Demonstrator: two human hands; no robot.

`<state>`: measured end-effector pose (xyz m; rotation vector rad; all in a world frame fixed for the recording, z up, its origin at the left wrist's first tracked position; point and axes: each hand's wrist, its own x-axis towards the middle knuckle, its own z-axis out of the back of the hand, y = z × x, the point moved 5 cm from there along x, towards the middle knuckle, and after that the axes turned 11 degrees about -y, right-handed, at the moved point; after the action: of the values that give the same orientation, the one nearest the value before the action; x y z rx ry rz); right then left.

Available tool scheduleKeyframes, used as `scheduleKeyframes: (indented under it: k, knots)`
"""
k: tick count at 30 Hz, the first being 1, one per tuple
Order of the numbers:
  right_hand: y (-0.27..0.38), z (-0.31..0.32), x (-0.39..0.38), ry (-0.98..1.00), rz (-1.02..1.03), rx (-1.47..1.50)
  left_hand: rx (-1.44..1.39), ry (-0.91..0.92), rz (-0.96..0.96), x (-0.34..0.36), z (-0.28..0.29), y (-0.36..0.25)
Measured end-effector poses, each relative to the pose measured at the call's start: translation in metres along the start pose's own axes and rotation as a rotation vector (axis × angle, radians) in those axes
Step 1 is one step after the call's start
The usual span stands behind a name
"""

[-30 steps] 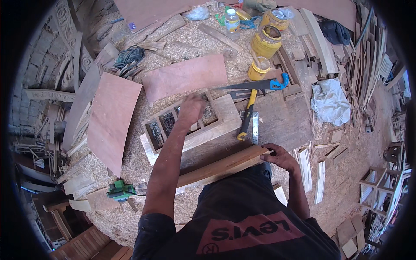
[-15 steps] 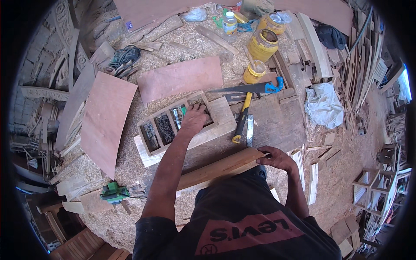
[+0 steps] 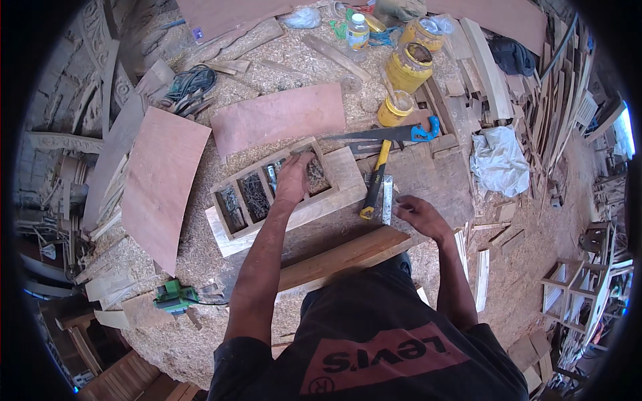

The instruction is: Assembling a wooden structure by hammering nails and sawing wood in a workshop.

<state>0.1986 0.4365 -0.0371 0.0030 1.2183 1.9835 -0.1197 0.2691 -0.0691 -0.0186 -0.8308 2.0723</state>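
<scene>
My left hand [image 3: 292,180] reaches down into a wooden box [image 3: 245,234] divided into compartments of nails and screws. It lies over the divider beside the right-hand compartment of small fasteners [image 3: 316,175]; the fingertips are partly hidden, so their grip is unclear. My right hand [image 3: 422,218] is raised off the wooden plank [image 3: 348,257] lying across my lap. Its fingers are loosely bent and apart, nothing visible in them, close to a metal strip [image 3: 387,200]. A hammer [image 3: 376,177] with a yellow and black handle lies between the box and that strip.
Beyond the hammer lies a blue-handled handsaw [image 3: 401,134]. Yellow tubs [image 3: 408,67] and a plastic bottle [image 3: 357,37] stand at the back. Plywood sheets [image 3: 164,187] lie left, above a green power tool [image 3: 175,297]. A white cloth bag [image 3: 498,160] sits right, near timber scraps.
My right hand has let go of the plank's end and moved up toward the metal strip. My left hand has shifted slightly left in the box, uncovering more of the right-hand compartment.
</scene>
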Motion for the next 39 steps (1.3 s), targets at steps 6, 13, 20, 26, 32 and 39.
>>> scheduleKeyframes:
  k: [6,13,20,26,32,39]
  knots:
    - [0.016,-0.048,0.052,0.095,-0.01,-0.08,0.386,0.105,-0.089,-0.008,0.003,-0.026]
    - [-0.022,-0.094,0.097,0.131,0.103,-0.242,0.545,0.094,0.075,-0.007,0.0,-0.02]
    - [-0.003,-0.04,0.085,-0.116,0.055,0.189,0.466,-0.038,0.067,-0.012,-0.011,-0.004]
    - [0.037,0.044,0.015,0.051,-0.227,0.671,0.507,0.021,0.11,-0.001,-0.011,-0.026]
    - [0.039,0.06,-0.035,0.152,-0.304,0.712,0.541,0.102,0.187,0.022,0.012,-0.035]
    - [0.02,0.066,-0.06,0.187,-0.285,0.676,0.383,0.036,0.17,0.007,0.066,0.004]
